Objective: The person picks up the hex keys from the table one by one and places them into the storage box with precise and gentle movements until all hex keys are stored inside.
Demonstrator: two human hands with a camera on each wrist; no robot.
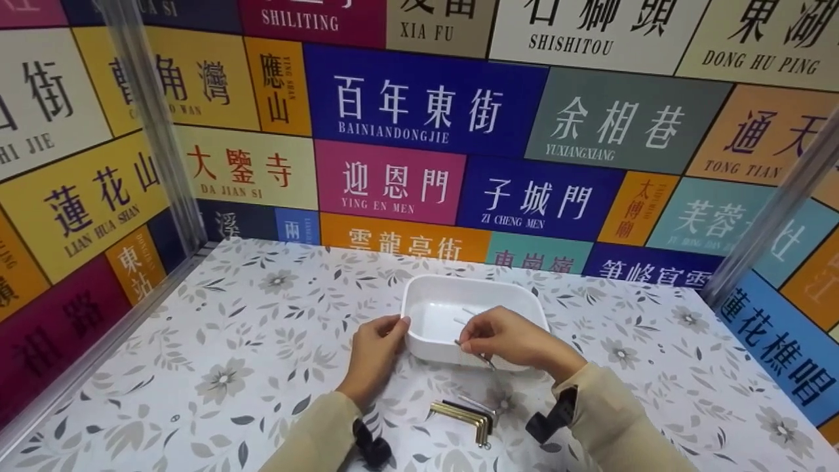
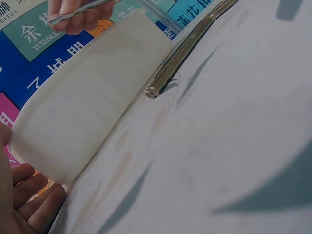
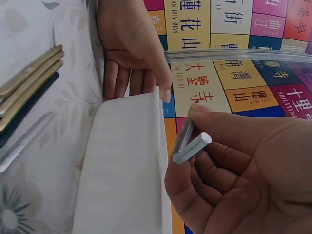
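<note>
A white plastic box [image 1: 429, 347] stands on the table. My left hand [image 1: 377, 357] holds its left end, thumb at the rim and fingers against the outside of the corner, as the right wrist view shows. My right hand [image 1: 508, 335] is raised over the near rim and pinches a silver L-shaped hex key [image 3: 190, 148] between thumb and fingers. Thin silver rods [image 1: 467, 314] show inside the box, partly hidden behind that hand. On the tablecloth in front of the box lie several more hex keys [image 1: 459, 416], gold, black and silver, side by side.
A white cloth with grey leaves and flowers [image 1: 223, 380] covers the table. Behind it rises a wall of coloured panels with Chinese lettering [image 1: 426, 105]. Clear upright strips [image 1: 154, 118] stand at the table's back corners. Black camera straps [image 1: 554, 416] sit on both wrists.
</note>
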